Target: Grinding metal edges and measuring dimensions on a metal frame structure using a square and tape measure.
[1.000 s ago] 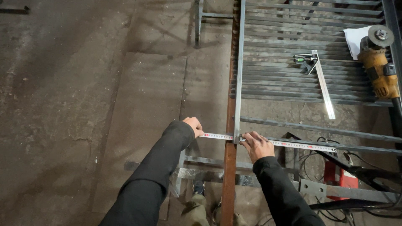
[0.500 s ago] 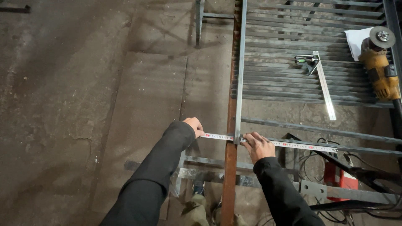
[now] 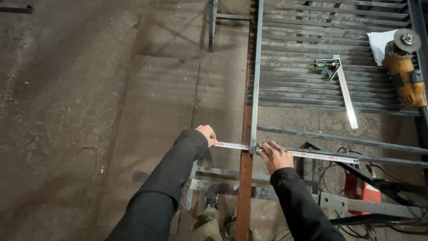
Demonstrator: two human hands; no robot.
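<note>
I'm gripping the tape measure in my left hand, pulling it level across the steel frame. My right hand is pinning the blade against a horizontal bar.

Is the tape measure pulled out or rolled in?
Pulled out. The tape measure blade lies flat across the metal frame, from the left hand, under the right hand, rightwards along a bar.

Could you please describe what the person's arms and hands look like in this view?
Both arms wear long, plain black sleeves that end at the wrists. The left hand and right hand are bare: no gloves, and no rings or watch that I can see.
</note>
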